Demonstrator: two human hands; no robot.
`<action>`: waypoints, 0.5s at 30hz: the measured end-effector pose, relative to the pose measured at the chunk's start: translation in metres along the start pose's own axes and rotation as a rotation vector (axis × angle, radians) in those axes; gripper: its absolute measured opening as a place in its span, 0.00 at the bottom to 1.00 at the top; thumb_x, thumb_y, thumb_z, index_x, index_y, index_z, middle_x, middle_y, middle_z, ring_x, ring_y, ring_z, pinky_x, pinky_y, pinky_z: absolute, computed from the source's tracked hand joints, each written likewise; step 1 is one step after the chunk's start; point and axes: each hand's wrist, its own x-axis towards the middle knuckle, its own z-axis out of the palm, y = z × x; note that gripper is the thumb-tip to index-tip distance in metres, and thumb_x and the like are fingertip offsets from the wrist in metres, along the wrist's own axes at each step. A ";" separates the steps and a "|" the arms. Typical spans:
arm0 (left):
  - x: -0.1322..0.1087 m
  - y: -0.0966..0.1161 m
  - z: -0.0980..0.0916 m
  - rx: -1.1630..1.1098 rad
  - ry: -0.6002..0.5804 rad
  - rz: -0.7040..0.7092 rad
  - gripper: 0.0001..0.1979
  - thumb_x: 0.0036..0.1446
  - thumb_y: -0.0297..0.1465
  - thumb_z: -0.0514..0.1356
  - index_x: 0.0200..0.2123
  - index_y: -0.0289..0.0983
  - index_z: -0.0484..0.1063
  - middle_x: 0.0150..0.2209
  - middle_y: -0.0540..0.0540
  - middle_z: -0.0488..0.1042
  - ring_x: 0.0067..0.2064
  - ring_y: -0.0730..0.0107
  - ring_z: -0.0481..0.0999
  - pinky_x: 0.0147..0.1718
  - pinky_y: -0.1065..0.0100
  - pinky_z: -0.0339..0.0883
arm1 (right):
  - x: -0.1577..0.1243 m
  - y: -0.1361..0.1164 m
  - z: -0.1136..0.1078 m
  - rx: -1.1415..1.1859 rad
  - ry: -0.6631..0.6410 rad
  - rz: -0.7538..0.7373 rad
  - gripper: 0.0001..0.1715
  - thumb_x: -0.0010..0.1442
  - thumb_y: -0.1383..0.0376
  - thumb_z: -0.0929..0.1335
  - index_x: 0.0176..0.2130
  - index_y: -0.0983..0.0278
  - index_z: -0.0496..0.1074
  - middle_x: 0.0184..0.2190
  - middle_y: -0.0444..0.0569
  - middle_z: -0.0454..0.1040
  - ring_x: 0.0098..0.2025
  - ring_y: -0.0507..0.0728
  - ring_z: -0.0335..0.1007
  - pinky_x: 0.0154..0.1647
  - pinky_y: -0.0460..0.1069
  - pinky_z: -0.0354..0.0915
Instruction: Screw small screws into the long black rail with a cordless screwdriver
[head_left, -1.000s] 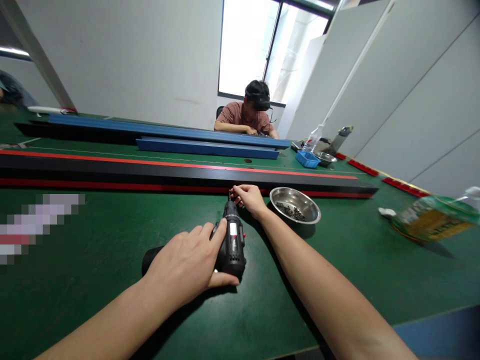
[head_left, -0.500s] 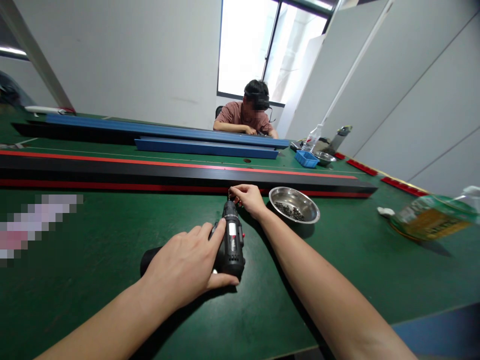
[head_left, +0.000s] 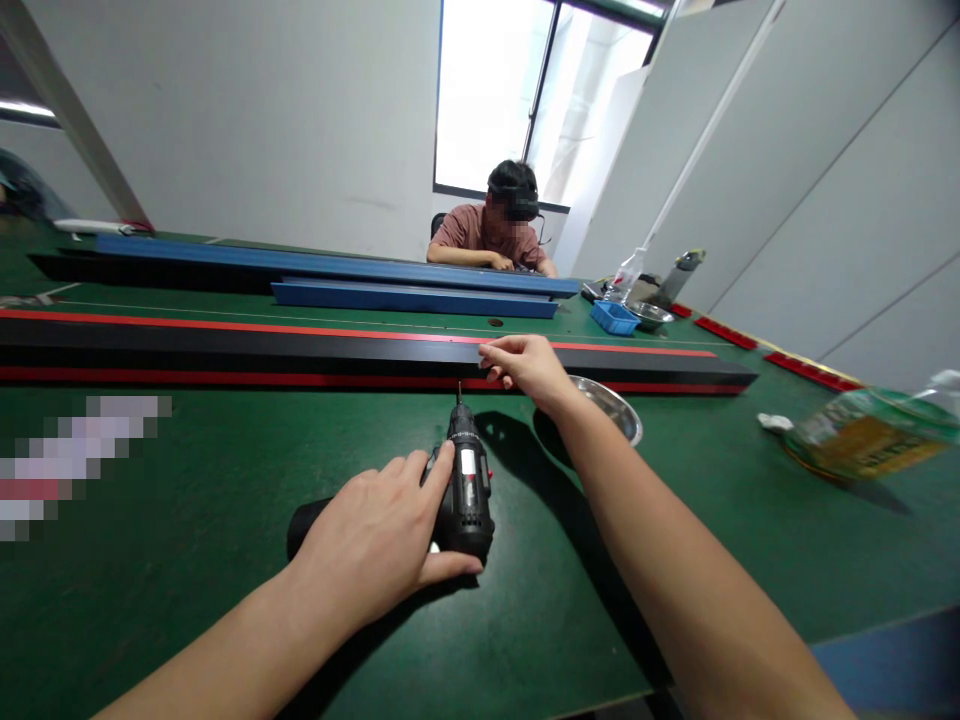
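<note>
My left hand (head_left: 375, 525) is wrapped round a black cordless drill (head_left: 471, 490), which lies on its side on the green table. Its bit points away from me at the near face of a long black bar (head_left: 300, 347) with red stripes. Raised above the bit's tip and to its right is my right hand (head_left: 529, 365), thumb and fingers pinched together in front of the bar. Whatever is between those fingertips, if anything, is too small to make out. Behind my right forearm, a metal bowl (head_left: 628, 418) is partly hidden.
Blue long profiles (head_left: 420, 297) lie beyond the bar, with a person (head_left: 480, 230) seated behind them. Far right are a small blue bin (head_left: 613, 318) and another metal bowl (head_left: 651, 316). A clear plastic jar with a green rim (head_left: 862, 435) lies at the right.
My right hand has moved up and to the right, away from the drill's bit, and my forearm now covers much of the bowl. My left hand stays on the drill.
</note>
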 end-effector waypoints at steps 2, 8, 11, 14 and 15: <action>-0.001 -0.001 0.000 0.000 0.000 0.002 0.52 0.57 0.63 0.57 0.73 0.36 0.54 0.53 0.35 0.76 0.48 0.46 0.79 0.44 0.51 0.75 | -0.003 -0.018 -0.023 -0.075 -0.022 0.010 0.17 0.60 0.57 0.77 0.39 0.70 0.82 0.32 0.55 0.83 0.26 0.50 0.73 0.21 0.42 0.63; -0.003 -0.001 0.000 -0.001 -0.004 0.016 0.52 0.58 0.63 0.56 0.73 0.34 0.54 0.53 0.33 0.76 0.48 0.45 0.79 0.44 0.50 0.76 | -0.017 -0.045 -0.082 -0.375 -0.016 0.085 0.15 0.60 0.58 0.77 0.39 0.69 0.83 0.31 0.56 0.82 0.29 0.53 0.75 0.27 0.46 0.72; -0.002 -0.001 -0.001 -0.002 0.005 0.017 0.51 0.58 0.62 0.57 0.73 0.34 0.54 0.52 0.34 0.76 0.47 0.45 0.79 0.43 0.50 0.76 | -0.023 -0.047 -0.103 -0.527 -0.014 0.127 0.15 0.60 0.58 0.77 0.38 0.69 0.84 0.29 0.56 0.81 0.29 0.55 0.76 0.29 0.48 0.73; -0.002 -0.001 -0.001 0.001 0.004 0.015 0.50 0.58 0.62 0.57 0.73 0.35 0.55 0.52 0.35 0.76 0.46 0.45 0.80 0.42 0.51 0.76 | -0.025 -0.045 -0.118 -0.668 -0.041 0.183 0.15 0.58 0.58 0.78 0.37 0.70 0.84 0.28 0.55 0.81 0.28 0.56 0.76 0.30 0.48 0.73; -0.002 -0.001 -0.001 0.002 0.002 0.013 0.50 0.58 0.62 0.57 0.73 0.35 0.55 0.52 0.34 0.76 0.46 0.45 0.80 0.42 0.51 0.76 | -0.026 -0.043 -0.121 -0.701 -0.062 0.205 0.15 0.58 0.59 0.78 0.37 0.70 0.84 0.29 0.55 0.82 0.29 0.56 0.77 0.30 0.47 0.72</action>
